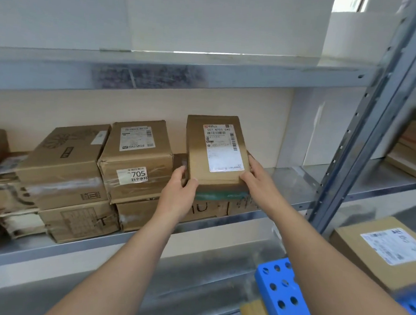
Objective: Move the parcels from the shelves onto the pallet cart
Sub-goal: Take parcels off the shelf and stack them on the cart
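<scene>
Here, parcel (214, 150): brown labelled box, I hold it tilted over the middle shelf (286, 176), beside stacked boxes (136, 162).
Left hand (178, 192): fingers curled round its left edge.
Right hand (259, 180): fingers clamped on its right edge.

Left hand (176, 195), right hand (257, 182): fingers (252, 162) curled.

My left hand (178, 194) and right hand (256, 182) hold an upright brown cardboard parcel (217, 150) between their fingers, over the grey metal shelf (288, 181). Left of my fingers, stacked brown cardboard boxes (138, 158) sit on that shelf. Below and right of my fingers lies a blue perforated plastic panel (283, 296).
</scene>
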Action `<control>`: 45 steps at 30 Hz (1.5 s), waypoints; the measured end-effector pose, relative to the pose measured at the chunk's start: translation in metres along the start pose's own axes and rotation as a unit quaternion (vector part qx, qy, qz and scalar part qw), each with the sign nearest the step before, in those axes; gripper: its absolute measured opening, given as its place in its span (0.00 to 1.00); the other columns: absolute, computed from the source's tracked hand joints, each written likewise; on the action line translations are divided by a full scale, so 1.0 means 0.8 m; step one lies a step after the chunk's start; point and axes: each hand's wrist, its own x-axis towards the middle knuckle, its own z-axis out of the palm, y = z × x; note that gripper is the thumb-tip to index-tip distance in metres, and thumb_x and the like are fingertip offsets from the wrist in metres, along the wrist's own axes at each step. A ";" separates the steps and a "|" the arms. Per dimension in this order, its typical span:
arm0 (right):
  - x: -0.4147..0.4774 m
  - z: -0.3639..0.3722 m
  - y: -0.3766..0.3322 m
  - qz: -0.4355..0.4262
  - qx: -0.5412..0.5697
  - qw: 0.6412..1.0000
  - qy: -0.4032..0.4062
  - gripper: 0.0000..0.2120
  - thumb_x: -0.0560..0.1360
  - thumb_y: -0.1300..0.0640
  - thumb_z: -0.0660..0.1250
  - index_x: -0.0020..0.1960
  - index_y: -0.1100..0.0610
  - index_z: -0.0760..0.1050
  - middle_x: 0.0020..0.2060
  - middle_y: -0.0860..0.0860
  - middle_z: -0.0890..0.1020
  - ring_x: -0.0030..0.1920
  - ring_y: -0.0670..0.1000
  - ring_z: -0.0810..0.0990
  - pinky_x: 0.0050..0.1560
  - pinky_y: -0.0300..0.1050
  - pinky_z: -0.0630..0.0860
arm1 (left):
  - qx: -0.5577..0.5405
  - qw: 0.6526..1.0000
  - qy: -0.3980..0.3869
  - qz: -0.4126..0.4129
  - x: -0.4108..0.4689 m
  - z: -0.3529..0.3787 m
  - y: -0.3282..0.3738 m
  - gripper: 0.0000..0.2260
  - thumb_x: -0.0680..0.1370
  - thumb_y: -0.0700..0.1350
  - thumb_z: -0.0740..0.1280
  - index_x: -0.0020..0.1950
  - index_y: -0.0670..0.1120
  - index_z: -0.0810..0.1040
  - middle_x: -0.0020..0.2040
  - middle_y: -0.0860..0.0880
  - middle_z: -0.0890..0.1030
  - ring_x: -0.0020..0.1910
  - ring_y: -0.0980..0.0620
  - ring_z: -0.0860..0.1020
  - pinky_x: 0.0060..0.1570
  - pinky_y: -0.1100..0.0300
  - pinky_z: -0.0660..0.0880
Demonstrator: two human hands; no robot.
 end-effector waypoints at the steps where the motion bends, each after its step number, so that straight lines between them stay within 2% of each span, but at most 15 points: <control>1: -0.010 -0.001 0.003 -0.008 0.014 1.000 0.005 0.16 0.82 0.55 0.52 0.68 0.42 0.62 0.57 0.42 0.73 0.53 0.43 0.73 0.41 0.35 0.72 | -0.009 1.000 -0.013 0.007 -0.005 0.000 -0.002 0.24 0.80 0.49 0.59 0.75 0.54 0.59 0.69 0.50 0.72 0.66 0.48 0.71 0.66 0.48 0.68; 6: -0.059 0.000 0.020 -0.027 0.046 0.997 0.060 0.25 0.81 0.59 0.55 0.74 0.42 0.55 0.57 0.33 0.71 0.58 0.38 0.70 0.54 0.30 0.70 | -0.045 0.996 -0.062 0.052 -0.031 0.004 -0.012 0.23 0.79 0.49 0.61 0.73 0.60 0.62 0.68 0.57 0.73 0.67 0.53 0.70 0.67 0.50 0.68; 8: -0.081 -0.001 0.026 -0.025 0.038 0.996 0.081 0.26 0.81 0.60 0.55 0.74 0.41 0.54 0.55 0.31 0.70 0.57 0.38 0.70 0.50 0.27 0.68 | -0.049 0.994 -0.078 0.066 -0.042 0.007 -0.013 0.23 0.79 0.45 0.61 0.73 0.60 0.63 0.68 0.58 0.72 0.67 0.56 0.69 0.68 0.53 0.66; 11: -0.107 -0.002 0.037 -0.006 0.033 0.992 0.119 0.27 0.81 0.59 0.56 0.76 0.44 0.54 0.57 0.34 0.69 0.57 0.38 0.69 0.51 0.29 0.69 | -0.044 0.991 -0.103 0.076 -0.052 0.015 -0.017 0.25 0.79 0.41 0.60 0.73 0.60 0.63 0.68 0.59 0.72 0.68 0.58 0.68 0.70 0.54 0.64; 13: -0.123 -0.003 0.047 0.009 0.028 0.988 0.150 0.27 0.80 0.56 0.57 0.76 0.45 0.54 0.63 0.38 0.70 0.61 0.40 0.69 0.61 0.37 0.71 | -0.035 0.988 -0.128 0.082 -0.053 0.023 -0.021 0.25 0.78 0.41 0.60 0.73 0.61 0.63 0.68 0.59 0.72 0.68 0.58 0.68 0.70 0.52 0.64; 15: -0.141 -0.004 0.053 0.027 0.023 0.982 0.184 0.28 0.79 0.55 0.57 0.77 0.45 0.53 0.67 0.44 0.70 0.64 0.43 0.70 0.65 0.47 0.71 | -0.032 0.983 -0.161 0.088 -0.052 0.032 -0.025 0.26 0.78 0.41 0.60 0.72 0.62 0.64 0.67 0.60 0.72 0.68 0.57 0.69 0.69 0.50 0.65; 17: -0.159 -0.006 0.057 0.037 0.024 0.975 0.218 0.25 0.80 0.58 0.58 0.74 0.42 0.57 0.65 0.42 0.70 0.62 0.41 0.70 0.63 0.42 0.70 | -0.036 0.975 -0.196 0.097 -0.049 0.044 -0.028 0.26 0.78 0.40 0.60 0.72 0.62 0.64 0.67 0.60 0.73 0.67 0.57 0.70 0.68 0.51 0.66; 19: -0.179 -0.007 0.056 0.054 0.020 0.966 0.251 0.26 0.80 0.58 0.58 0.70 0.37 0.54 0.60 0.38 0.70 0.59 0.37 0.70 0.59 0.34 0.69 | -0.041 0.966 -0.232 0.106 -0.047 0.056 -0.030 0.26 0.78 0.38 0.61 0.72 0.61 0.64 0.67 0.58 0.73 0.65 0.59 0.71 0.66 0.54 0.68; 22: -0.201 -0.003 0.060 0.096 0.009 0.949 0.301 0.27 0.80 0.58 0.59 0.72 0.38 0.53 0.58 0.34 0.67 0.57 0.32 0.67 0.55 0.25 0.64 | -0.044 0.948 -0.293 0.116 -0.040 0.072 -0.035 0.26 0.78 0.37 0.61 0.72 0.59 0.65 0.66 0.56 0.75 0.64 0.56 0.73 0.65 0.54 0.70; 25: -0.212 0.014 0.064 0.134 0.016 0.931 0.339 0.28 0.80 0.56 0.59 0.76 0.43 0.53 0.64 0.37 0.66 0.64 0.37 0.65 0.65 0.38 0.64 | -0.036 0.932 -0.342 0.115 -0.028 0.078 -0.045 0.26 0.78 0.37 0.60 0.73 0.57 0.65 0.66 0.55 0.75 0.65 0.54 0.72 0.64 0.57 0.70; 28: -0.219 0.035 0.064 0.168 0.031 0.916 0.362 0.28 0.80 0.55 0.59 0.76 0.42 0.52 0.67 0.38 0.65 0.65 0.39 0.65 0.66 0.42 0.66 | -0.029 0.919 -0.377 0.110 -0.016 0.081 -0.055 0.25 0.78 0.37 0.60 0.72 0.57 0.66 0.64 0.55 0.76 0.62 0.55 0.73 0.62 0.60 0.71; 32: -0.228 0.062 0.067 0.209 0.023 0.894 0.396 0.27 0.80 0.53 0.59 0.75 0.40 0.54 0.68 0.40 0.69 0.66 0.44 0.69 0.63 0.50 0.72 | -0.006 0.904 -0.416 0.102 -0.001 0.090 -0.074 0.21 0.78 0.40 0.61 0.66 0.61 0.71 0.59 0.56 0.78 0.62 0.52 0.74 0.66 0.50 0.69; 35: -0.232 0.079 0.069 0.234 0.029 0.875 0.422 0.24 0.80 0.54 0.59 0.68 0.32 0.55 0.62 0.40 0.73 0.61 0.44 0.74 0.58 0.47 0.75 | 0.007 0.894 -0.439 0.092 0.009 0.103 -0.086 0.18 0.77 0.44 0.63 0.67 0.54 0.74 0.60 0.53 0.77 0.63 0.51 0.74 0.66 0.49 0.68; 41: -0.237 0.098 0.079 0.303 0.004 0.836 0.458 0.27 0.80 0.51 0.59 0.77 0.45 0.53 0.66 0.46 0.73 0.62 0.48 0.74 0.59 0.51 0.74 | 0.019 0.865 -0.496 0.077 0.018 0.130 -0.102 0.17 0.79 0.42 0.61 0.68 0.51 0.73 0.59 0.53 0.76 0.62 0.49 0.74 0.65 0.48 0.69; 45: -0.233 0.102 0.081 0.333 -0.007 0.812 0.480 0.28 0.81 0.51 0.58 0.77 0.48 0.52 0.67 0.48 0.71 0.63 0.48 0.72 0.55 0.43 0.71 | 0.042 0.832 -0.548 0.082 0.028 0.149 -0.112 0.20 0.76 0.50 0.61 0.69 0.54 0.71 0.63 0.51 0.77 0.62 0.50 0.74 0.65 0.47 0.70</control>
